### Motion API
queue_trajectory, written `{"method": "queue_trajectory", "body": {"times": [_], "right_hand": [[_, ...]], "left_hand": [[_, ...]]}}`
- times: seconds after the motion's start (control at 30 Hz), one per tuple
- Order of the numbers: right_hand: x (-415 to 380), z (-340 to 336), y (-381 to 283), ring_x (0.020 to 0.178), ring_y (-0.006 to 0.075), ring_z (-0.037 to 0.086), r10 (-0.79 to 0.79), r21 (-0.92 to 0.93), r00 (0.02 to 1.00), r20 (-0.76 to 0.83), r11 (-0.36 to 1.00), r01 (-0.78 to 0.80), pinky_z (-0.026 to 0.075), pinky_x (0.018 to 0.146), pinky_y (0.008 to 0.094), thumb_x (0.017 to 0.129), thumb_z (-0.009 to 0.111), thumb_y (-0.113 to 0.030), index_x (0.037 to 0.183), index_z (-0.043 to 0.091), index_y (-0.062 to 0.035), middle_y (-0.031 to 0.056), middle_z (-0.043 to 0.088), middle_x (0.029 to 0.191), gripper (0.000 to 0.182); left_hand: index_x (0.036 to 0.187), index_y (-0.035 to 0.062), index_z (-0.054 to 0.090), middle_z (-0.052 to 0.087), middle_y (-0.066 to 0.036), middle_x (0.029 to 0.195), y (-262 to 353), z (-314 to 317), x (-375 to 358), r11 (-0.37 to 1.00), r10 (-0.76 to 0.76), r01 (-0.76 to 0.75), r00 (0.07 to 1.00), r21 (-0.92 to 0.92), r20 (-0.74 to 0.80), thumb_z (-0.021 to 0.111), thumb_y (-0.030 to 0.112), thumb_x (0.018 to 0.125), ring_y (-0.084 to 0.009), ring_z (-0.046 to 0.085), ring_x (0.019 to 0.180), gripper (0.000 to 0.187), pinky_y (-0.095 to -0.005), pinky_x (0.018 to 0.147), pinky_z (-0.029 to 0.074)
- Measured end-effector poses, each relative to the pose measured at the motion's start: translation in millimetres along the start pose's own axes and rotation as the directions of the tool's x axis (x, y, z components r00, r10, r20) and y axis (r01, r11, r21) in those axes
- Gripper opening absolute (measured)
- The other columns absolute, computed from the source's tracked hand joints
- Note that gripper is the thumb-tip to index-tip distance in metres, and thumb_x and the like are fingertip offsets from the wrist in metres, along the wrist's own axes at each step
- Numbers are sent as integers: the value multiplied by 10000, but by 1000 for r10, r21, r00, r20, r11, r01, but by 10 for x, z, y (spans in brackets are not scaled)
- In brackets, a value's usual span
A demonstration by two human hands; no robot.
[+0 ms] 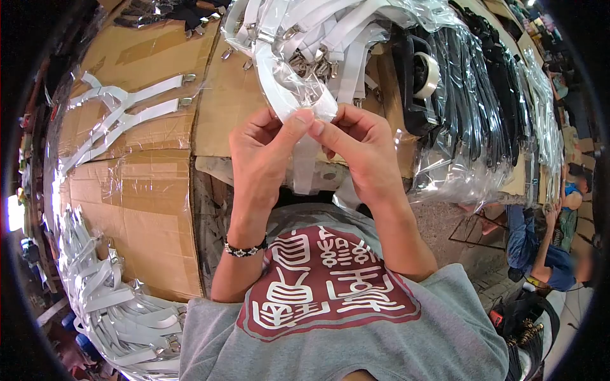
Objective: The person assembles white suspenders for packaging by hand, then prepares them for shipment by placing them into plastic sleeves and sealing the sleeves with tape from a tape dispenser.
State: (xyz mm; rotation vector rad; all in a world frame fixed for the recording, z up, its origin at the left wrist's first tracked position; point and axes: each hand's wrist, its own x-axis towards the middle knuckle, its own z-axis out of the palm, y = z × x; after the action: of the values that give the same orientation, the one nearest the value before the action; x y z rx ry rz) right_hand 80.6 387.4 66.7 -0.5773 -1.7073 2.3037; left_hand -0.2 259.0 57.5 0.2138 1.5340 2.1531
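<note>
My left hand (264,149) and my right hand (368,149) meet in front of my chest, thumbs nearly touching. Both pinch a looped pair of white suspenders (277,82) in clear plastic. A narrow end of it hangs down between my wrists. Just beyond my fingers lies a pile of white suspenders (356,22) with silver clips, partly in clear bags. Another white pair of suspenders (130,101) is spread out on the cardboard to the left.
A black tape dispenser (406,95) with a tape roll (426,75) stands right of my hands, beside bagged black suspenders (473,95). Cardboard (146,216) covers the left surface. More white suspenders (121,305) are heaped at lower left. Another person (553,260) sits at far right.
</note>
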Motion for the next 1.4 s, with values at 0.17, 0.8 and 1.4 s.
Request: {"method": "queue_trajectory", "body": {"times": [0.17,0.8,1.4], "right_hand": [[14,-10,74,688,30,550,-18,52,1000,6,998,18,411,607,214,894,765,-165,920,720,-28,-22,668,800,146],[18,12,115,680,28,540,-39,55,999,-1,998,39,411,605,207,918,735,-156,906,695,-38,-32,635,775,125],[9,-44,142,740,30,561,-10,37,1000,20,999,10,431,643,209,902,731,-135,943,682,-33,-24,664,839,120]], "left_hand": [[1023,-27,723,736,-68,923,-33,-24,30,999,-4,7,999,-49,50,742,150,912,-83,651,800,209,-239,725,504],[1000,-34,700,716,-46,916,3,-181,-102,995,15,-28,991,92,136,727,98,925,-69,635,813,154,-228,728,502],[856,-19,693,654,33,764,-52,-143,-84,972,71,-89,993,219,90,694,193,977,-10,540,693,244,-181,581,407]]}}
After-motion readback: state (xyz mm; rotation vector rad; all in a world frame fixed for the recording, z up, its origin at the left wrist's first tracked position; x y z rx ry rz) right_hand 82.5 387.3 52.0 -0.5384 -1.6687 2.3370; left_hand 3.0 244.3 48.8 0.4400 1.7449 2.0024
